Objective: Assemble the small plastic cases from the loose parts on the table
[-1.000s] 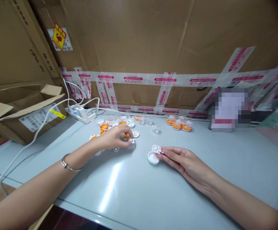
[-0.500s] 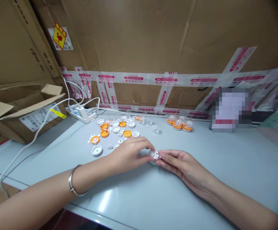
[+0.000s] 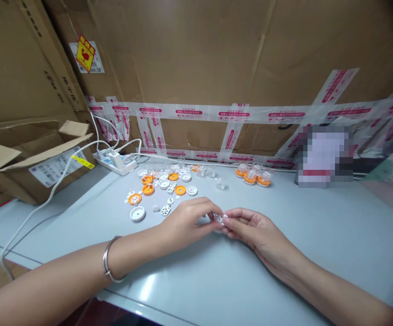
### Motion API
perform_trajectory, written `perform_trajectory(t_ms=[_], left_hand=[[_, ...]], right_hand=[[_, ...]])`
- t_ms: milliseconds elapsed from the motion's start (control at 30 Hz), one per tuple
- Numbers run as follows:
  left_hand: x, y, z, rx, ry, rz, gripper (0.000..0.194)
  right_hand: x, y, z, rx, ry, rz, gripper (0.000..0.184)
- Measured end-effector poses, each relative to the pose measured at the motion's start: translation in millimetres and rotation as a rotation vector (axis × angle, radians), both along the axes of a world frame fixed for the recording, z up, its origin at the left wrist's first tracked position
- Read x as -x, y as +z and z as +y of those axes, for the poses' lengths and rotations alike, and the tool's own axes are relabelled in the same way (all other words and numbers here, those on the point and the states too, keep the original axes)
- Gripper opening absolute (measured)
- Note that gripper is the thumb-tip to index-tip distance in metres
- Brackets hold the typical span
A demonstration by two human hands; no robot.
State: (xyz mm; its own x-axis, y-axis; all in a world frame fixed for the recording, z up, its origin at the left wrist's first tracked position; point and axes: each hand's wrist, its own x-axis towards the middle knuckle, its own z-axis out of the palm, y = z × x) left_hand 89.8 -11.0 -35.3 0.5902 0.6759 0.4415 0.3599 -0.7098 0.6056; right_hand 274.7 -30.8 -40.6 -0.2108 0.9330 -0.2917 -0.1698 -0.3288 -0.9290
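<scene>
Between the fingertips of both hands is a small white openwork plastic piece [image 3: 220,219], partly hidden by the fingers. My left hand [image 3: 193,218] pinches its left side between thumb and fingers. On its right side, my right hand [image 3: 250,226] grips it the same way. Left of my left hand lie a similar white openwork piece [image 3: 165,210], a white round cup-like part [image 3: 137,213] and an orange ring [image 3: 180,190]. Several more white and orange round parts are scattered behind them. Clear plastic domes [image 3: 221,183] lie further back.
Orange-based pieces with clear domes [image 3: 263,181] stand together at the back. A phone-like blurred object [image 3: 325,156] leans at the right. A power strip [image 3: 116,163] with white cables and an open cardboard box [image 3: 47,167] are at the left; large cardboard [image 3: 189,54] walls the back.
My left hand has shifted slightly right, closer to my right hand. The white piece has turned a little and is more covered by fingers. The openwork piece on the table shows more fully.
</scene>
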Motion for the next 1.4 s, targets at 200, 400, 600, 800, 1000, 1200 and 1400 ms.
perform_trajectory(t_ms=[200,400,600,800,1000,1200,1400], left_hand=[[-3.3,-9.7,8.6,0.459,0.031,-0.198,0.023],[-7.4,-13.3,13.7,0.778,-0.002,-0.349,0.031],[-7.3,-13.9,15.6,0.784,0.013,-0.408,0.029],[-6.8,-5.0,14.5,0.758,-0.014,-0.458,0.022],[7.8,4.2,16.0,0.346,0.091,-0.198,0.015],[12.9,0.4,15.8,0.262,0.042,-0.09,0.022],[7.7,3.0,14.2,0.29,-0.008,-0.069,0.011]], right_hand=[[0.8,2.6,1.5,0.009,-0.075,-0.003,0.024],[4.5,-1.1,4.7,-0.055,-0.099,-0.032,0.025],[7.7,1.5,4.0,-0.095,-0.092,-0.067,0.027],[5.6,1.7,1.3,-0.17,-0.054,-0.087,0.029],[-8.3,-2.8,6.6,-0.566,-0.034,-0.558,0.043],[-7.3,-11.1,8.0,-0.658,0.179,-0.682,0.027],[-4.8,-10.3,8.4,-0.617,0.177,-0.706,0.023]])
